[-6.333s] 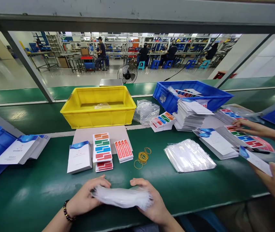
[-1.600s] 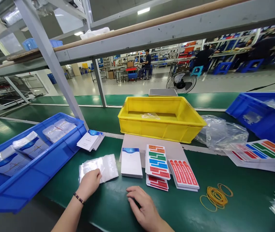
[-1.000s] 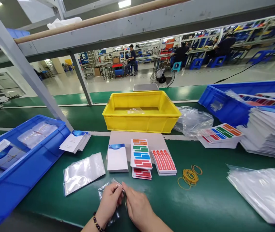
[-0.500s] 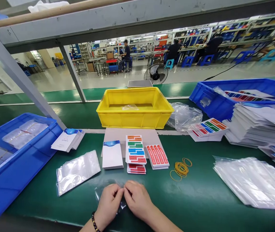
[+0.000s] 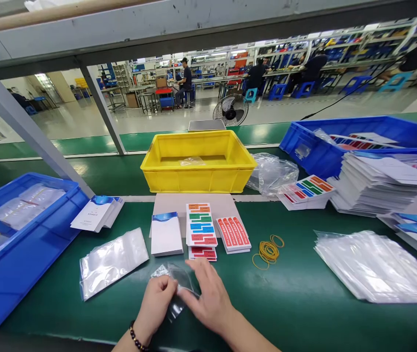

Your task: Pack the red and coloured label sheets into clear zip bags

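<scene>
A small clear plastic bag [image 5: 180,276] is pinched at its edge by my left hand [image 5: 156,299], fingers closed. At the bag's right side, my right hand [image 5: 210,297] is open, its fingers stretched forward and apart from the thumb. The thumb tip is by the bag; whether it touches is hard to tell. Just beyond my hands lie a pile of white booklets with blue tops [image 5: 167,234], a pile of coloured label sheets [image 5: 201,226] and a pile of red label sheets [image 5: 233,234]. More clear bags [image 5: 113,264] lie to the left.
Yellow rubber bands [image 5: 268,252] lie right of the labels. A yellow bin [image 5: 198,177] stands behind. Blue bins flank the bench, one left [image 5: 39,234] and one right [image 5: 311,159]. Large clear bags [image 5: 377,266] and a tall paper stack [image 5: 373,188] occupy the right.
My right hand has unpinched and spread its fingers. The left hand still grips the bag, which now stands out more above the hands. The view has shifted slightly.
</scene>
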A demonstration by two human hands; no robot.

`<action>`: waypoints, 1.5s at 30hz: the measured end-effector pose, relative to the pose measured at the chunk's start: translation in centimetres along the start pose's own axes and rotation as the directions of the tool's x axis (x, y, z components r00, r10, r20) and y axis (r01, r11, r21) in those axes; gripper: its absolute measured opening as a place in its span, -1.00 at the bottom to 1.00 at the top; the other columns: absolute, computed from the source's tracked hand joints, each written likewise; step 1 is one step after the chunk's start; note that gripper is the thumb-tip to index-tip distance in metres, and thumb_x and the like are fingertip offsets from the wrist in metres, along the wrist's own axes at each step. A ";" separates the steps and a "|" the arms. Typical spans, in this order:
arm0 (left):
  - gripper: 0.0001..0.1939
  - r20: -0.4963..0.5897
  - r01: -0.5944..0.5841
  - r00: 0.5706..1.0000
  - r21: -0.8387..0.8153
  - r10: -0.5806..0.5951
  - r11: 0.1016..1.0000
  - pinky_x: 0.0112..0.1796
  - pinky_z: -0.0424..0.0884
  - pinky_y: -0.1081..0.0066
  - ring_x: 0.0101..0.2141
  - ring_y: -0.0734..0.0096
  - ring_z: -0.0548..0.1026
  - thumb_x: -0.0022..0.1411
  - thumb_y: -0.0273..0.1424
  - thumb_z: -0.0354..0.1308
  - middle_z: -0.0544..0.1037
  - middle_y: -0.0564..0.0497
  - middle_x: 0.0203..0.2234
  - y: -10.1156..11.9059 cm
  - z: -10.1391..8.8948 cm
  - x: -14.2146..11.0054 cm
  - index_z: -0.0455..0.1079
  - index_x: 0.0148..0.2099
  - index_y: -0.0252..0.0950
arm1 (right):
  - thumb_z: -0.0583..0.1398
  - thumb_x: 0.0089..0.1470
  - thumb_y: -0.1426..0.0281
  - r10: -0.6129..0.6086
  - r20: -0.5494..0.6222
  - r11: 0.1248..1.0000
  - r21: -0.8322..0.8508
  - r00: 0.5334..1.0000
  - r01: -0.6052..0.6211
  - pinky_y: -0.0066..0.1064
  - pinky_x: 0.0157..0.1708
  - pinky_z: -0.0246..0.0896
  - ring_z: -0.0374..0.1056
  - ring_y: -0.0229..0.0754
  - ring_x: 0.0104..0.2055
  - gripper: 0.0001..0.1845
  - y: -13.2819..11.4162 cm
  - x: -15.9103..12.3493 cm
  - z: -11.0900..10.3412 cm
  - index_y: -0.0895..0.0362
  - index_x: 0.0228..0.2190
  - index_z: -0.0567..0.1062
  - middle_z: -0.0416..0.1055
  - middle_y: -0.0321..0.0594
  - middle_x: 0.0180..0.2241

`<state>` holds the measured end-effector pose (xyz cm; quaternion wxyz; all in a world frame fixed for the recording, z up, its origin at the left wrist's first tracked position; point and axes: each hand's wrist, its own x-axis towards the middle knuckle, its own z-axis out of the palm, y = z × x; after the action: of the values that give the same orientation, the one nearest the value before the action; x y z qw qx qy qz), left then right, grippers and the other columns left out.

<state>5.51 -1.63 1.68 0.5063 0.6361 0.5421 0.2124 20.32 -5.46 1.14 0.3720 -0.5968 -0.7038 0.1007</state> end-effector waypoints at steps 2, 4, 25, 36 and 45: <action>-0.64 -0.009 -0.007 1.000 -0.005 0.007 1.000 -0.66 0.01 0.48 -0.70 0.55 0.02 0.15 -0.24 -0.11 0.05 0.21 -0.78 0.1 -0.2 0.2 0.06 -0.65 -0.22 | 0.13 -0.02 0.36 -0.115 0.013 0.991 -0.063 0.993 0.116 -0.30 -0.32 0.15 0.23 -0.07 -0.29 -0.74 -0.5 -0.5 -0.1 0.17 -0.24 0.40 0.32 -0.05 -0.27; -0.65 -0.030 -0.030 0.999 0.001 0.030 1.000 -0.65 0.10 0.46 -0.70 0.52 0.09 0.16 -0.24 -0.10 0.11 0.18 -0.78 0.4 -0.6 0.0 0.11 -0.63 -0.23 | 0.05 0.03 0.48 -0.166 0.058 0.980 -0.101 0.984 0.171 -0.34 -0.40 0.11 0.22 -0.13 -0.39 -0.84 -0.5 -0.6 -0.3 0.15 -0.38 0.43 0.34 -0.13 -0.39; -0.69 0.305 -0.087 0.947 -0.064 0.102 0.994 -0.50 0.13 0.48 -0.59 0.50 0.23 0.02 -0.22 0.18 0.35 0.10 -0.69 -0.4 -4.0 -0.5 0.41 -0.60 -0.34 | 0.11 -0.06 0.58 -0.313 0.237 0.855 -0.352 0.920 0.382 0.02 0.03 -0.09 0.20 0.02 -0.15 -0.67 -0.6 8.1 2.9 0.26 -0.18 0.40 0.38 0.00 -0.30; -0.40 0.312 0.333 0.941 -0.799 -0.127 0.501 -0.58 0.31 0.42 -0.65 0.40 0.41 0.09 0.07 -0.09 0.48 -0.03 -0.66 -2.5 -2.9 0.2 0.42 -0.29 -0.41 | 0.08 0.05 0.41 -0.480 0.218 0.854 -0.105 0.849 0.510 -0.20 -0.09 0.08 0.16 -0.19 -0.39 -0.83 -2.9 4.3 -1.2 0.13 -0.52 0.42 0.31 -0.24 -0.50; -0.78 0.434 0.484 0.875 -0.782 -0.213 0.393 -0.33 0.43 0.28 -0.38 0.12 0.57 0.00 -0.41 0.21 0.62 -0.18 -0.45 -1.1 -2.2 -0.3 0.43 -0.29 -0.45 | 0.19 -0.09 0.44 -0.059 0.106 0.930 -0.356 0.993 0.093 0.11 0.03 -0.07 0.15 0.11 -0.01 -0.55 4.3 5.9 -3.7 0.18 -0.08 0.36 0.32 0.02 -0.12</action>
<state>3.11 -1.15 1.72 0.8578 0.1801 0.4056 0.2591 25.95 0.03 3.60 0.2267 -0.6217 -0.7495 -0.0170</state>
